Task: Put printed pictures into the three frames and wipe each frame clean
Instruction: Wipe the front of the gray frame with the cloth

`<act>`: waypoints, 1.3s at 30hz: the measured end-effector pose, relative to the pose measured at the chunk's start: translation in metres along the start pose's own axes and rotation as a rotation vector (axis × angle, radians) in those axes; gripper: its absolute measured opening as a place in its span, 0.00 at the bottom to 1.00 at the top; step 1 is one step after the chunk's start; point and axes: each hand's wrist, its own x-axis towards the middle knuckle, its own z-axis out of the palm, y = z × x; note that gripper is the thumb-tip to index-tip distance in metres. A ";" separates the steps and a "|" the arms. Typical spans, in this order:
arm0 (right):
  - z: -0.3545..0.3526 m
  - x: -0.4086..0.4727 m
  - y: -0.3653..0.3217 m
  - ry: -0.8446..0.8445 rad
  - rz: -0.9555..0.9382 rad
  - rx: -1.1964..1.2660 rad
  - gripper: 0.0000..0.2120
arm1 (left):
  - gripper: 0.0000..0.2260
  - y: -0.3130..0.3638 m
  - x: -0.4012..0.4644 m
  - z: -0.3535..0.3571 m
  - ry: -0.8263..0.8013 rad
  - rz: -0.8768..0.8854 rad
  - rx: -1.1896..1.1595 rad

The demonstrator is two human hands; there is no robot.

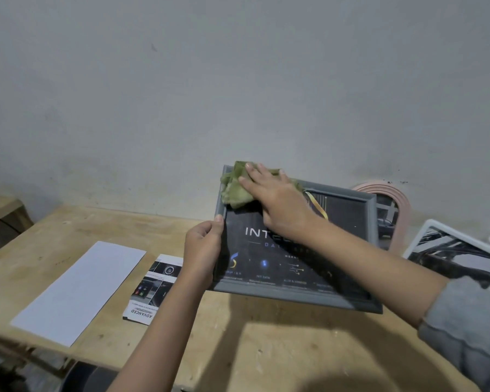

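White sheet [78, 292] lies flat far left on the table [238, 349], blank side up. Just right of it a printed leaflet [153, 287], partly under the left forearm. Neither touched.

Left hand [203, 247] grips the left rail of the grey frame [294, 297], thumb on the front edge, fingers curled behind, holding it tilted up off the table, top edge away. Frame already holds a dark print [269, 267] with white lettering, icons along the bottom; long axis runs left-right across the view.

Right hand [277, 199] lies flat, fingers spread and straight, pressing a green cloth [236, 183] onto the frame's top left corner. Cloth is bunched, poking out past the fingertips and over the top rail. Not pinched, just pushed under the palm.

Key relation: cloth sits at the upper left, so the unwiped glass lies down and right of the hand, along the long axis. Right hand is the wiper, left only steadies. Judgement: step is wiping this frame; next stroke probably sweeps right or down. Risk: pressing tilts the frame out of the one-sided hold.

Behind the frame's right end, a pink frame [399, 205] leans at the wall [238, 80]. Far right a white frame [425, 239] with a print in it, cut off by the edge; sleeve [470, 323] overlaps it.
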 end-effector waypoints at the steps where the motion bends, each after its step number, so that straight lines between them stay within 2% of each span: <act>1: 0.011 -0.003 -0.002 0.007 -0.041 -0.075 0.38 | 0.19 0.000 0.000 0.002 0.001 0.000 -0.017; 5: 0.031 -0.014 -0.015 0.087 -0.130 -0.042 0.40 | 0.21 -0.003 0.002 -0.001 0.008 -0.004 -0.048; 7: 0.033 -0.021 -0.023 0.092 -0.147 0.042 0.40 | 0.17 -0.004 0.003 -0.004 0.019 -0.014 -0.074; 10: 0.039 -0.035 -0.033 0.068 -0.206 0.096 0.40 | 0.13 -0.005 0.004 -0.007 0.033 -0.048 -0.155; 14: 0.044 -0.053 -0.047 0.009 -0.301 0.107 0.38 | 0.13 -0.007 0.004 -0.008 0.026 -0.126 -0.243; 19: 0.048 -0.067 -0.054 -0.071 -0.340 0.226 0.33 | 0.10 -0.011 0.003 -0.012 0.071 -0.065 -0.164; 22: 0.048 -0.078 -0.059 -0.180 -0.359 0.333 0.31 | 0.14 -0.011 0.005 -0.016 0.092 0.028 -0.017; 27: 0.038 -0.083 -0.059 -0.326 -0.200 0.525 0.26 | 0.16 -0.009 0.005 -0.018 0.124 0.071 0.018; 29: 0.027 -0.077 -0.055 -0.443 -0.085 0.617 0.21 | 0.19 -0.012 0.004 -0.019 0.132 0.041 -0.004; 31: 0.014 -0.068 -0.046 -0.627 -0.002 0.743 0.14 | 0.20 -0.013 0.004 -0.018 0.128 -0.024 -0.059; 33: -0.001 -0.057 -0.032 -0.679 0.034 0.761 0.12 | 0.18 -0.012 0.004 -0.019 0.127 -0.034 -0.090; 35: -0.015 -0.044 -0.019 -0.541 0.094 0.792 0.13 | 0.16 -0.010 0.003 -0.021 0.118 -0.023 -0.099; 37: -0.026 -0.029 -0.009 -0.270 0.148 0.811 0.16 | 0.16 -0.008 0.002 -0.022 0.097 -0.029 -0.110; 39: -0.028 -0.014 -0.002 0.001 0.096 0.625 0.21 | 0.15 -0.006 0.000 -0.020 0.074 -0.041 -0.103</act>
